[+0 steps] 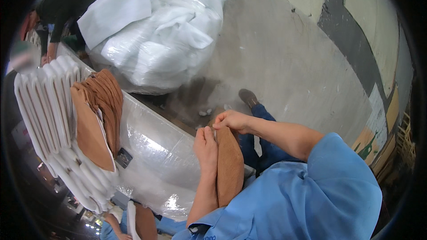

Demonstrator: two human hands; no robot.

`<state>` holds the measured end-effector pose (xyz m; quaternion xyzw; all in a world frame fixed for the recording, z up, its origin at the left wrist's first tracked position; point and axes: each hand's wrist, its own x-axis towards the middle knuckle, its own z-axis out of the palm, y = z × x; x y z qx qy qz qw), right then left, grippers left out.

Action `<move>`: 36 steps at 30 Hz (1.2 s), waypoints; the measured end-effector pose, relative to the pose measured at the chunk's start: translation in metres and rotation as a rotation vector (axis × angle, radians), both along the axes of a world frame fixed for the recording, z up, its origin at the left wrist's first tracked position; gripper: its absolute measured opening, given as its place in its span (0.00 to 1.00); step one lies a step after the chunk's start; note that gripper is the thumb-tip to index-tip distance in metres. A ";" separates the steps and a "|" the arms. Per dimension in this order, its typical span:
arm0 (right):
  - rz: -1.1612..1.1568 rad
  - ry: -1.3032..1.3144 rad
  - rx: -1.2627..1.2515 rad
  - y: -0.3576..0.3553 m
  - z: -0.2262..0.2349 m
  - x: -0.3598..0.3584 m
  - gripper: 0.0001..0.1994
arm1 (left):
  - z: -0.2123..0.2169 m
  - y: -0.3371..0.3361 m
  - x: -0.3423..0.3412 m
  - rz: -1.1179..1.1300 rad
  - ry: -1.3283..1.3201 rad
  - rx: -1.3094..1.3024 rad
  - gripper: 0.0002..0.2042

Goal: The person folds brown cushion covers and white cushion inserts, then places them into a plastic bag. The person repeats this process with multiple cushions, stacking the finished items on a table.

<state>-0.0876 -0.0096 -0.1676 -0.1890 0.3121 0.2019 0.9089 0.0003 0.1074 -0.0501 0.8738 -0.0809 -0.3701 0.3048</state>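
The desk [153, 126] stands at the left side of the person. On its left part there is a stack of folded padding sheets [46, 106], and directly to the right of this stack, touching it, is a pile of fabric pieces [95, 129]. A small flat object [124, 157] lies on the desk just right of the pile's lower end. Beyond the desk's far edge is a big bundle of wadding [178, 40], and to the right of it extends the floor [284, 62]. In front of the person, to the right of the desk, one fabric piece [229, 169] is between the left hand [205, 146], at its left edge, and the right hand [233, 121], at its upper tip. One co-worker [64, 11] is at the far left, behind the stack.
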 end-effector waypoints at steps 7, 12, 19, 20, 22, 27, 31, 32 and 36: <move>-0.390 0.229 0.111 0.020 0.018 -0.038 0.21 | -0.024 -0.001 0.015 0.027 0.307 0.046 0.23; -0.601 0.517 -0.118 0.071 0.030 -0.059 0.28 | -0.033 -0.039 0.024 -0.144 0.566 0.267 0.27; -0.725 0.457 0.028 0.069 0.021 -0.066 0.18 | -0.053 -0.042 0.000 -0.221 0.842 0.156 0.23; -0.734 0.469 0.028 0.068 0.019 -0.066 0.18 | -0.054 -0.041 -0.001 -0.208 0.866 0.115 0.22; -0.748 0.490 0.027 0.067 0.014 -0.064 0.18 | -0.053 -0.038 -0.005 -0.151 0.818 0.083 0.20; -0.353 0.510 -0.492 0.079 -0.008 -0.074 0.23 | -0.060 -0.022 -0.009 -0.241 0.523 -0.003 0.20; -0.579 0.527 -0.310 0.082 -0.020 -0.064 0.27 | -0.051 -0.023 -0.008 -0.355 0.331 -0.043 0.23; -0.281 0.527 -0.576 0.075 -0.026 -0.064 0.26 | -0.045 -0.025 -0.008 -0.367 0.287 -0.056 0.24; -0.093 0.501 -0.703 0.065 -0.020 -0.049 0.26 | -0.042 -0.022 -0.006 -0.351 0.299 -0.035 0.26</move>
